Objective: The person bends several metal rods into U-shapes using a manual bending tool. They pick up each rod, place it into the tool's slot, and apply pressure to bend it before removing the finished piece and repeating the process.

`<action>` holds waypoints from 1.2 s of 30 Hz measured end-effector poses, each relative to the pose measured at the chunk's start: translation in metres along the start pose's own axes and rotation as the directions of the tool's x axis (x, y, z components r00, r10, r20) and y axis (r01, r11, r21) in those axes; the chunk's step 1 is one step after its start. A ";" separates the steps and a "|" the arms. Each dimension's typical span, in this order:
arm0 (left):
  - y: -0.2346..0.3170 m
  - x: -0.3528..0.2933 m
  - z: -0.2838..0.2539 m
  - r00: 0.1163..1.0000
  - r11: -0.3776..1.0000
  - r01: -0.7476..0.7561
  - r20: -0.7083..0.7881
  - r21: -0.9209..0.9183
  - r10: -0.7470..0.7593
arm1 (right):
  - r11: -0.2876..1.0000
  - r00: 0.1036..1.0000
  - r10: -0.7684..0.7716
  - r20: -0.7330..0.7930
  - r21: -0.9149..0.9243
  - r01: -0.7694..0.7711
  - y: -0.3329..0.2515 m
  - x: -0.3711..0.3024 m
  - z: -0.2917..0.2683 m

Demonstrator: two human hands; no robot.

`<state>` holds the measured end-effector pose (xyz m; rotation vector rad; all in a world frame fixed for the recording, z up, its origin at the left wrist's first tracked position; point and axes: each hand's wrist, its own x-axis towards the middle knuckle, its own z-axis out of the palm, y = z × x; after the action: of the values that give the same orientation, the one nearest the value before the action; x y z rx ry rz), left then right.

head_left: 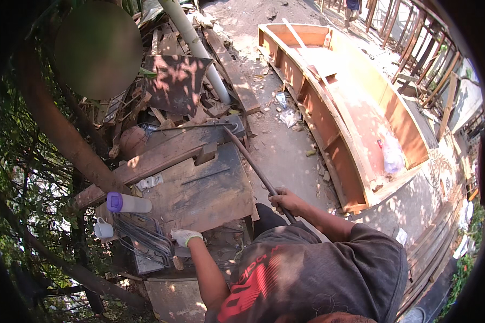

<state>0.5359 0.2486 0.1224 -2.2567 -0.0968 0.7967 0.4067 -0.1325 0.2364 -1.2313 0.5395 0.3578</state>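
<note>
My right hand (286,201) is wrapped round a long dark metal bar (256,168). The bar slants away from me, and its far end meets a thin metal rod (191,127) at a dark block on the bench's far corner. My left hand (186,237), in a white glove, is low at the near edge of the wooden workbench (215,196), its fingers appearing stretched out. Just left of that glove lies a bundle of bent metal rods (145,237). A thick wooden beam (156,161) runs across the bench's back, with a small wood block (206,154) against it.
A clear bottle with a purple lid (128,203) and a white mug (103,228) stand at the bench's left. Scrap wood and a pale pipe (196,48) lie beyond. To the right is a large wooden frame (334,148). Another person (352,11) is far off.
</note>
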 end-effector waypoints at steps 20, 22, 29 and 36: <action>-0.008 0.002 -0.047 0.971 0.989 -0.124 0.198 -0.076 0.137 | 0.987 0.996 0.006 -0.090 -0.162 -0.020 -0.010 -0.001 -0.014; -0.004 0.017 -0.027 0.958 0.989 -0.136 0.246 -0.054 0.145 | 0.996 0.999 0.022 -0.050 -0.086 -0.026 -0.010 -0.005 -0.010; -0.017 0.001 -0.047 0.940 0.985 -0.166 0.295 -0.047 0.172 | 0.994 0.997 0.032 0.076 0.103 -0.039 -0.009 -0.011 -0.009; -0.024 -0.012 -0.069 0.943 0.985 -0.170 0.286 -0.035 0.173 | 0.992 0.997 0.067 0.030 0.106 -0.070 0.003 -0.021 -0.010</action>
<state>0.5693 0.2201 0.1818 -2.1646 -0.0399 1.2190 0.3858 -0.1410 0.2440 -1.1056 0.5720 0.3978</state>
